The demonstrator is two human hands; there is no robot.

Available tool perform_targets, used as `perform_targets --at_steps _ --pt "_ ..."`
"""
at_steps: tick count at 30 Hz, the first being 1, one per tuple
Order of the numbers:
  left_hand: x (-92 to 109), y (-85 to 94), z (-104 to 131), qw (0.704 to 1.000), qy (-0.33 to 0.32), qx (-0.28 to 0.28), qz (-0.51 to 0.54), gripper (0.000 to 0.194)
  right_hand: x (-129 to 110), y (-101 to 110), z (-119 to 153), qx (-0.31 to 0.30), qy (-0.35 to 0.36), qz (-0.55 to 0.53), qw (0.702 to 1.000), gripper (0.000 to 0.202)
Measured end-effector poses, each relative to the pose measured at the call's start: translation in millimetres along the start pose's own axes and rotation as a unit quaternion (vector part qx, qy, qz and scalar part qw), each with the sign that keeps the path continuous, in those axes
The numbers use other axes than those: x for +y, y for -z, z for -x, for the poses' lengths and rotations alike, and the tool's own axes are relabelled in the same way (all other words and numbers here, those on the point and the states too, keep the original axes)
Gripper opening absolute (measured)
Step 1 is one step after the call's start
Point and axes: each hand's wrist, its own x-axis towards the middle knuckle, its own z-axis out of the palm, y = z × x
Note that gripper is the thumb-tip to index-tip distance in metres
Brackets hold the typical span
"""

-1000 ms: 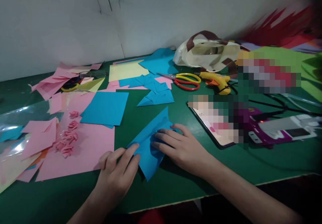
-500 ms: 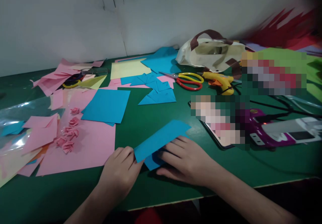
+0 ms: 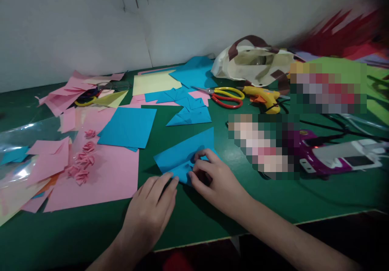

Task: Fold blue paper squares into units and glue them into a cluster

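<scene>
A creased square of blue paper (image 3: 185, 148) lies open on the table before me, its near part bent up along a fold. My right hand (image 3: 217, 177) has curled fingers pinching the paper's near right part. My left hand (image 3: 150, 206) is open, its fingers stretched forward and fingertips touching the near left edge of the sheet. Behind the paper lie folded blue paper pieces (image 3: 190, 116). Left of it, blue paper squares (image 3: 127, 127) rest partly on a pink sheet (image 3: 112, 181). Several small pink paper roses (image 3: 85, 159) sit on that sheet.
Scissors with red and yellow handles (image 3: 227, 96) lie near a yellow glue gun (image 3: 263, 96). A cream bag (image 3: 231, 66) stands by the wall. Cables run past a purple and white device (image 3: 328, 157) at right. Pink scraps (image 3: 73, 90) and clear plastic (image 3: 39, 129) are at left.
The blue paper, folded over before, has opened out and tilted back. My right fingers have drawn in to its near side. The left hand has loosened its hold at the left edge.
</scene>
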Motion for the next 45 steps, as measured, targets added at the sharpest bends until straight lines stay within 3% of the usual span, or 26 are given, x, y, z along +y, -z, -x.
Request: perform_targets --at_steps 6,9,26,45 --pt "9.7 -0.7 2.3 0.999 -0.004 -0.027 -0.034 0.025 3.2 -9.3 4.3 0.073 -0.013 0.167 0.983 0.018" --pt "11.1 -0.5 1.4 0.998 -0.007 -0.042 -0.054 0.026 4.9 -8.8 4.5 0.051 -0.023 0.223 0.973 0.018" --pt "5.8 -8.3 1.2 0.992 -0.009 -0.126 0.003 0.039 4.3 -3.9 0.5 0.089 -0.037 0.118 0.988 0.023" --pt "6.2 -4.8 1.5 0.991 0.0 -0.13 0.012 0.04 7.7 -1.8 -1.4 0.064 -0.066 0.108 0.99 0.028"
